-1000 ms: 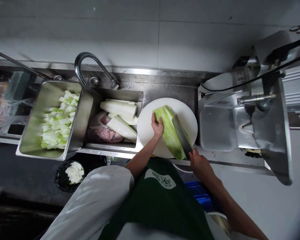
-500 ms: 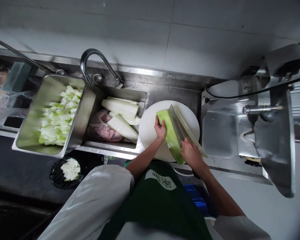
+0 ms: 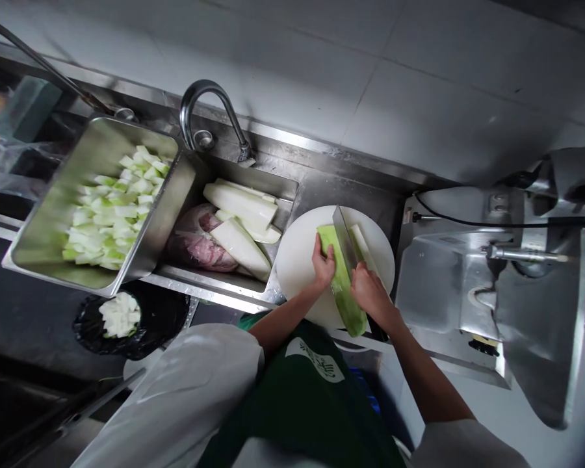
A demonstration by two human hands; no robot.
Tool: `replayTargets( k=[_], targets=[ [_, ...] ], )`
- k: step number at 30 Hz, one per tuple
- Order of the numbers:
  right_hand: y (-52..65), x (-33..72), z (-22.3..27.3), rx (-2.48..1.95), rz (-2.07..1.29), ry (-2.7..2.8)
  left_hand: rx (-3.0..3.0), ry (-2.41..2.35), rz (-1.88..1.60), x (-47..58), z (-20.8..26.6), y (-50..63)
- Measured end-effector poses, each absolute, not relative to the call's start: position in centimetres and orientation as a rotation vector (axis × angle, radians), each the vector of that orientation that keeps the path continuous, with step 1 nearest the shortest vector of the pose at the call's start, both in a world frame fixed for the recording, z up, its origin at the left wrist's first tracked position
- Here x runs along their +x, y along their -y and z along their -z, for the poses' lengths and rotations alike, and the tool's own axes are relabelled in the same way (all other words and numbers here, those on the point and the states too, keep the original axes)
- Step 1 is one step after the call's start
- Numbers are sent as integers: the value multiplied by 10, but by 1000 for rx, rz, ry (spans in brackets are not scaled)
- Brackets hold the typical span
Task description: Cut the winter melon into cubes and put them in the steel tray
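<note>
A long pale-green piece of peeled gourd (image 3: 345,292) lies on the round white cutting board (image 3: 295,244). My left hand (image 3: 324,266) is closed on its left side near the far end. In my right hand (image 3: 369,292) is a cleaver (image 3: 344,237), gripped low on the blade near the handle. The blade runs lengthwise along the gourd's right side; whether its edge is in the flesh I cannot tell. Right of the blade lies a paler gourd strip (image 3: 364,245), partly hidden by the cleaver and my right hand.
Left of the board, a sink (image 3: 292,188) holds white gourd pieces (image 3: 241,205) and bagged meat (image 3: 202,240) beneath a curved faucet (image 3: 213,88). A deep steel pan (image 3: 43,224) contains gourd chunks. A black-bagged bin (image 3: 160,318) stands below. A steel slicing machine (image 3: 539,312) is at right.
My view has tilted, so the counter slants down to the right. The cleaver remains along the gourd and both hands keep their hold. More of the paler strip is hidden behind my right hand.
</note>
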State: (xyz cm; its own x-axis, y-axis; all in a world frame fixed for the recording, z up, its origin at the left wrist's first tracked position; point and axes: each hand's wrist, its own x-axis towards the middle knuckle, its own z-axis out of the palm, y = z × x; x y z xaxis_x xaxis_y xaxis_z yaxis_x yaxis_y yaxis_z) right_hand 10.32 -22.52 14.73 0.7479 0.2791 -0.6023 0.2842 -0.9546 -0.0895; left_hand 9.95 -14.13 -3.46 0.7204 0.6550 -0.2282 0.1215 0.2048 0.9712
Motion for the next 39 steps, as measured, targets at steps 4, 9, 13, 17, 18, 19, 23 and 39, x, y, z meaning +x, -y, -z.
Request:
replayTargets(
  k=[4, 9, 13, 17, 18, 19, 23, 39],
  targets=[
    [223, 110, -146, 2916, 1047, -406, 1329, -707, -435, 98, 31, 144],
    [213, 135, -125, 2943, 1071, -394, 1384, -702, -430, 95, 33, 146],
    [206, 144, -92, 2982, 996, -376, 1395, -707, -441, 95, 35, 148],
    [209, 140, -71, 2978, 937, -392, 1465, -658, -442, 96, 30, 147],
    [210, 139, -69, 2980, 934, -398, 1491, -643, -439, 97, 28, 147],
    [210, 139, -69, 2985, 938, -403, 1515, -633, -435, 97, 27, 146],
    [206, 144, -81, 2991, 982, -421, 1566, -629, -410, 97, 23, 144],
    [275, 70, -178, 2635, 1209, -465, 1562, -590, -475, 101, 29, 144]
  ],
)
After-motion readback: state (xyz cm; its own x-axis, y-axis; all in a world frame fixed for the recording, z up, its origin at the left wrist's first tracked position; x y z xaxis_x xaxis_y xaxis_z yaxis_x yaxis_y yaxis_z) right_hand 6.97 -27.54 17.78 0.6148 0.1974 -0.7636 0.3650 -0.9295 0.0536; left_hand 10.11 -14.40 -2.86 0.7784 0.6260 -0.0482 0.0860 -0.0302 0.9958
